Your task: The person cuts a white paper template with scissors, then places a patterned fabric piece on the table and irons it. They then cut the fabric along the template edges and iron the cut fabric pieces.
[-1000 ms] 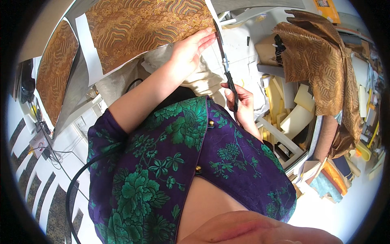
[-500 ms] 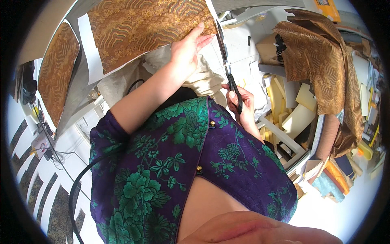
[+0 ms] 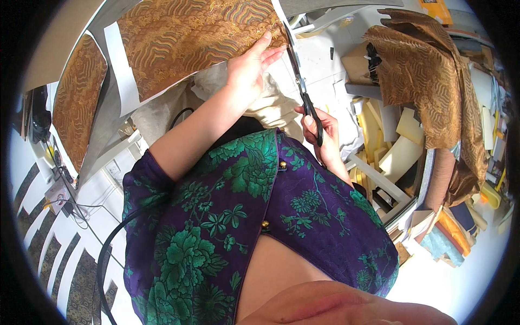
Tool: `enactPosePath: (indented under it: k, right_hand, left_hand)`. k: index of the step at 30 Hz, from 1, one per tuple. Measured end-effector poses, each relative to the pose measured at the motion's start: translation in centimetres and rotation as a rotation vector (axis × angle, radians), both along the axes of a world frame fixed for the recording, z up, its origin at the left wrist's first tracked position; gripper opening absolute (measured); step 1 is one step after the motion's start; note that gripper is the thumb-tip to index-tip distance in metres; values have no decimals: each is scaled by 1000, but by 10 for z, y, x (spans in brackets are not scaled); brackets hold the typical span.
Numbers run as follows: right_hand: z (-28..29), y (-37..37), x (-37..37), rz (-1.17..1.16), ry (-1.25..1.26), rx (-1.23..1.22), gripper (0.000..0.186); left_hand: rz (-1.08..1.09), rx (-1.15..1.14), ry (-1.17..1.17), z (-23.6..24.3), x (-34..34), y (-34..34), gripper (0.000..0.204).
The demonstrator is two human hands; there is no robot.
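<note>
A brown and gold brocade sheet [image 3: 189, 40] with a wave pattern and white edging lies across the top of the view. At its lower right corner my left hand [image 3: 248, 73] grips it, thumb on top and fingers at the edge, some of them partly hidden. Long scissors [image 3: 306, 103] with black handles are in my right hand [image 3: 325, 132], fingers closed round the loops. Their blades point away from me, up along the sheet's right edge by my left fingertips. How far the blades are apart is hard to make out.
A smaller curved brocade piece [image 3: 81, 103] lies at the left. More brown brocade [image 3: 411, 70] hangs over a roll at the right, above yellow foam offcuts [image 3: 398, 160] and a white frame. Dark patterned strips [image 3: 81, 281] lie on the lower left floor. A black cable [image 3: 103, 260] curves past my left side.
The scissors and my right hand have shifted very slightly, with the handles a little higher. My left hand keeps its hold on the sheet's corner. The whole view has moved a touch.
</note>
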State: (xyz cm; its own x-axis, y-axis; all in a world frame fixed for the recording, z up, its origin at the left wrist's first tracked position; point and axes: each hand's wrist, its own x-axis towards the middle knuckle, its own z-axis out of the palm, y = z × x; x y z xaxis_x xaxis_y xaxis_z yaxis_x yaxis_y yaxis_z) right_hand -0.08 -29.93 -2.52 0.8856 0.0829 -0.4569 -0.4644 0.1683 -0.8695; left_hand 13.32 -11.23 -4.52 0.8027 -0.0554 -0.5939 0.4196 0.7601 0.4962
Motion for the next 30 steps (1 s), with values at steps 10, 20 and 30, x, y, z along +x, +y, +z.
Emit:
enactPosePath:
  k: [10, 20, 30]
  right_hand:
    - [-4, 4, 7, -33, 16, -1, 36]
    - [-2, 10, 11, -62, 25, 14, 35]
    - [1, 6, 13, -62, 45, 111, 34]
  left_hand:
    - [-57, 18, -34, -9, -4, -1, 32]
    - [-60, -10, -20, -1, -12, -4, 29]
    - [-582, 882, -904, 59, -28, 38, 25]
